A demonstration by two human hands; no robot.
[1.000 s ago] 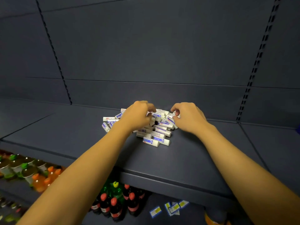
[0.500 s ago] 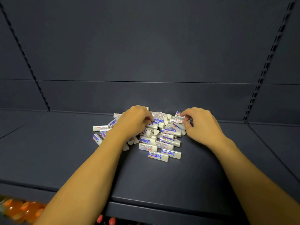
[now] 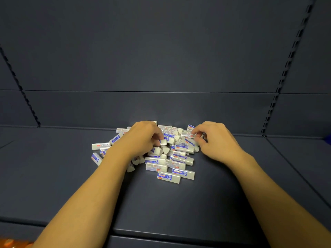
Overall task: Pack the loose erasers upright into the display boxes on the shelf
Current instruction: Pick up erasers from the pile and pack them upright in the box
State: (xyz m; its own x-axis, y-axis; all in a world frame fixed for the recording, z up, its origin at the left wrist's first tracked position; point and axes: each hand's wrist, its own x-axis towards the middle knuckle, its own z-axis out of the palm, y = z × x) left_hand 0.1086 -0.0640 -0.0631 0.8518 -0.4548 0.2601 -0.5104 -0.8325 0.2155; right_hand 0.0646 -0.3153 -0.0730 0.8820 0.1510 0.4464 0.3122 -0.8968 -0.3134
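1. One heap of loose erasers [image 3: 166, 158], some dozens and too jumbled to count exactly, lies on its sides near the back of the shelf [image 3: 179, 203].
2. The shelf is dark blue-grey, with a matching back panel [image 3: 161, 51] and two slotted uprights.
3. The left hand [image 3: 141, 138] rests on the heap, fingers curled around an eraser.
4. The right hand [image 3: 213, 140] pinches an eraser at the heap's right edge.

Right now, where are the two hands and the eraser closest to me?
left hand [image 3: 143, 138]: head view, on its back.
right hand [image 3: 216, 142]: head view, on its back.
nearest eraser [image 3: 168, 177]: head view, on its wrapper.
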